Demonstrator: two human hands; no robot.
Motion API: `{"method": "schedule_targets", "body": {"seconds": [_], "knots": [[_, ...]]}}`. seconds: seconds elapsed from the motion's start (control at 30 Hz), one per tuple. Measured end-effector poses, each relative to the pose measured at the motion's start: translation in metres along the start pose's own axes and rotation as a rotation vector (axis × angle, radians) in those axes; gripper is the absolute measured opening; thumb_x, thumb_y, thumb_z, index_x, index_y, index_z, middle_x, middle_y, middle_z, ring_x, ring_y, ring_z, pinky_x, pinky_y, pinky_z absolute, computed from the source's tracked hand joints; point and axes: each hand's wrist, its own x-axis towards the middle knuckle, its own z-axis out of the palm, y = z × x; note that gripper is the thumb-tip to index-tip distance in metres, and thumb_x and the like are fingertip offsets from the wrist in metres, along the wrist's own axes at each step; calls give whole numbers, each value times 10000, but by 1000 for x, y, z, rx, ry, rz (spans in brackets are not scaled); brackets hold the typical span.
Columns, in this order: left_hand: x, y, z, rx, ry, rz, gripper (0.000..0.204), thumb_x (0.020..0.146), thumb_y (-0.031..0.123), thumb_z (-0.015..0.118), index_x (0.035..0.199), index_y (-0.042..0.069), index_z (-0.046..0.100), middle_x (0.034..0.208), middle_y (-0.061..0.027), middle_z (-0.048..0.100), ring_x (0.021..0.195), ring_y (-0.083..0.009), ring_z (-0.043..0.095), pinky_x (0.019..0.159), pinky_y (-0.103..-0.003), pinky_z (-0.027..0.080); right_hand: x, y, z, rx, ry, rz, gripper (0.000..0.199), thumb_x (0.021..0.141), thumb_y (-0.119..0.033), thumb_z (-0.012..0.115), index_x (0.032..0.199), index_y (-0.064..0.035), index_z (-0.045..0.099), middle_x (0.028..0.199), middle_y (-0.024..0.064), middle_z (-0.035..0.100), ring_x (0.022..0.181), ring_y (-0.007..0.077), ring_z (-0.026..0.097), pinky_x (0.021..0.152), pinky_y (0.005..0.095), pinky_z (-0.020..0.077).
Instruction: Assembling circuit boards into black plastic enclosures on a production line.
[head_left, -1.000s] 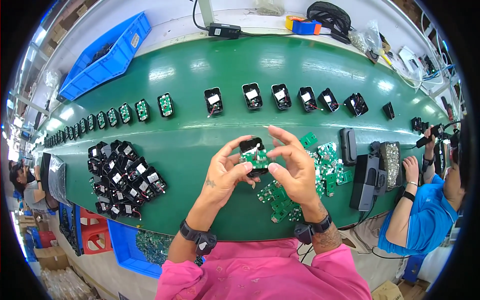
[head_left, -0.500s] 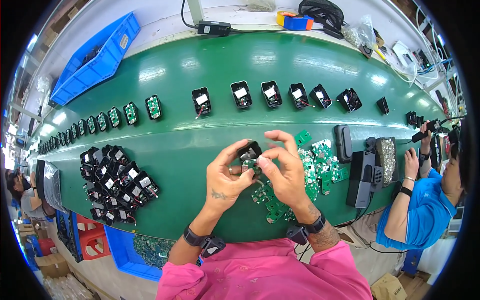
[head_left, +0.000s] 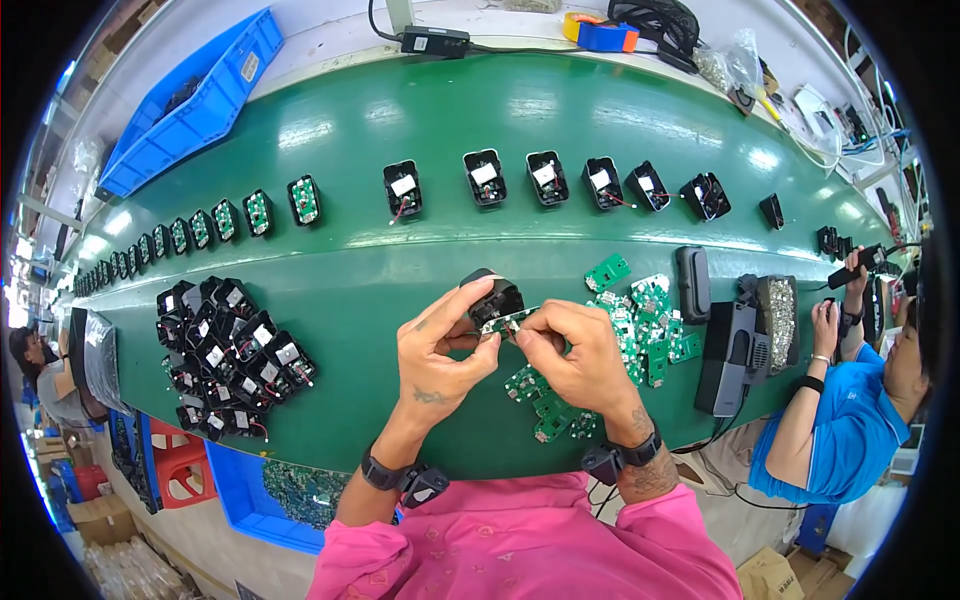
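We are observing a green conveyor belt (head_left: 400, 270) running across a workshop bench, with a blue bin (head_left: 190, 110) lying beyond its far edge. Above the belt's near half, a black housing (head_left: 497, 295) and a small green circuit board (head_left: 508, 321) are being held together. The left hand (head_left: 440, 350) is gripping the housing, its thumb and fingers curled around the housing's near side. The right hand (head_left: 570, 350) is pinching the board's right end between thumb and forefinger, so the board is lying between both sets of fingertips, just under the housing. A pile of green boards (head_left: 640, 330) is lying just right of the hands. A heap of black housings (head_left: 225, 355) is sitting well to the left. A row of open housings (head_left: 545, 180) is standing farther along the belt. At the right, a co-worker in blue (head_left: 850, 420) is handling a black tool (head_left: 855, 265).
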Motion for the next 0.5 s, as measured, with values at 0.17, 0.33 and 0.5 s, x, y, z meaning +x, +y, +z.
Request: {"method": "schedule_targets", "body": {"seconds": [0.17,0.33,0.5], "knots": [[3,7,-1,117,-53,-37,582,727,-105,679,1291,24,623,1160,-135,670,904,-158,701,781,-296,612,1,3,-5,-17,-59,-41,85,842,-51,658,816,24,629,677,103,572,540,213,548,500,334,409],[5,7,-3,193,-85,17,581,712,-101,673,1276,37,640,1099,-127,688,908,-167,707,788,-304,615,1,-2,-6,-48,-110,54,73,840,-44,649,825,23,624,711,133,603,584,279,579,535,366,441],[3,4,2,203,-46,7,584,717,-105,671,1281,44,639,1094,-120,687,902,-167,712,786,-296,616,1,5,4,-121,-37,-2,71,846,-45,646,838,23,627,734,152,621,615,309,603,556,383,456]]}}
